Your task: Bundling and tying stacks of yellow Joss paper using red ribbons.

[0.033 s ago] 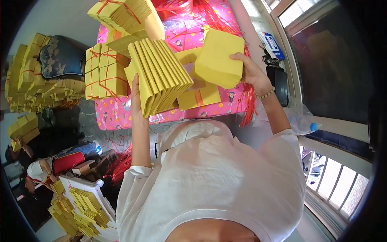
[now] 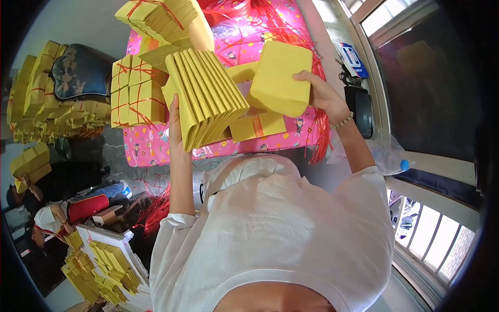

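My left hand (image 2: pixel 175 125) grips the left side of a thick stack of folded yellow paper (image 2: pixel 205 99), its folds fanned in ridges. In my right hand (image 2: pixel 325 96) is a block of yellow paper (image 2: pixel 280 75), the thumb lying on its upper face and the fingers hidden behind. Both are held up apart from each other over the table. Beneath them, an open yellow cardboard box (image 2: pixel 270 126) is partly covered. To the left stand yellow paper bundles tied with red string (image 2: pixel 138 93).
The table has a pink patterned cover (image 2: pixel 148 151). Red plastic strands (image 2: pixel 278 23) trail over its far and right edges. A tied yellow stack (image 2: pixel 156 21) stands at the far left. Window bars (image 2: pixel 431 223) are on my right; a co-worker (image 2: pixel 54 216) is at lower left near another paper-laden table.
My right hand has shifted slightly left with the yellow paper block, which has turned a little so its top face shows more. The left hand stays on its stack.
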The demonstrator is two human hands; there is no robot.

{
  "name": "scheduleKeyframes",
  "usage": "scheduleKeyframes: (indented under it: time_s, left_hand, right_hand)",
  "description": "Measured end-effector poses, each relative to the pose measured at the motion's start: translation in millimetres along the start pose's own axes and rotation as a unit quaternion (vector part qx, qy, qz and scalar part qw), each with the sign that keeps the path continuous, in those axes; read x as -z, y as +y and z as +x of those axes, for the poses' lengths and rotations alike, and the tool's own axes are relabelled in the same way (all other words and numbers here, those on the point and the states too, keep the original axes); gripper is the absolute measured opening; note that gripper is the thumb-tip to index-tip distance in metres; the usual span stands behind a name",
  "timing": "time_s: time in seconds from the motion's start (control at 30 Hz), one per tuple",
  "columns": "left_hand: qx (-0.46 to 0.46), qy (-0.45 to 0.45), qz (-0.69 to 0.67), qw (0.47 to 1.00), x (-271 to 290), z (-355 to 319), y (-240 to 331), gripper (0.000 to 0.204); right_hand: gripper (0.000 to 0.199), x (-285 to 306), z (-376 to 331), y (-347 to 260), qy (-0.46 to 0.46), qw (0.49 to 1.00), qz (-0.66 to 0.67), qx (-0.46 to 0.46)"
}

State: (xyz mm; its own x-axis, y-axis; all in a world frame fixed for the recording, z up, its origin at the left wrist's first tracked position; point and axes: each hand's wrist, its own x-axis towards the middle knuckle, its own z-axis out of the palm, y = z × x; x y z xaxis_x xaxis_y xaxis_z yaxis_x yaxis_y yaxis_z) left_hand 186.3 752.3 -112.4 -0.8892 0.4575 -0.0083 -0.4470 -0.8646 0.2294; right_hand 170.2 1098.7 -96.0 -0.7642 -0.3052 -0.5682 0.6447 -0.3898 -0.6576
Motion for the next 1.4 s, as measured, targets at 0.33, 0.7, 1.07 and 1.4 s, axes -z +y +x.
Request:
scheduleKeyframes:
  time_s: [0.33,0.7,1.07,1.4]
  left_hand:
    - [0.004,0.044,0.015,0.999,3,8,8,0.046]
    - [0.064,-0.04,-0.285,0.956,64,2,30,0.043]
    - [0.009,0.108,-0.365,0.925,77,9,40,0.033]
    - [-0.057,-0.089,-0.037,0.994,19,24,-4,0.036]
  right_hand:
    - [0.056,-14,57,31,-0.026,0.984,-0.158,-0.08]
    - [0.06,-28,50,-16,-0.063,0.983,-0.121,-0.12]
    - [0.065,-27,58,-11,-0.061,0.977,-0.172,-0.11]
    - [0.055,-14,60,42,-0.053,0.965,-0.253,-0.047]
